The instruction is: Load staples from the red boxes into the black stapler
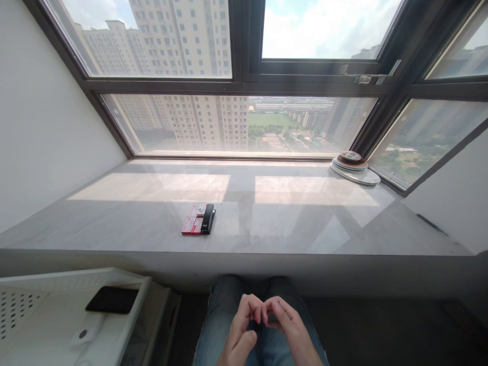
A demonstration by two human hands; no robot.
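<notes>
Above my jeans, my left hand [245, 328] and my right hand [285, 321] meet at the fingertips. The left fingers are curled, with the thumb apart from them, and nothing shows inside that hand. My right fingers are bent and drawn together, touching the left fingertips; whether anything small is between them cannot be made out. Beyond the hands, on the marble sill, a black stapler [207, 219] lies beside small red and white boxes [191, 225]. Neither hand touches them.
A marble window sill [282, 236] spans the view in front of me. Stacked plates [355, 170] stand in its right back corner by the window frame. At the lower left, a white bin [49, 317] holds a black phone [112, 300] and a white device [88, 329].
</notes>
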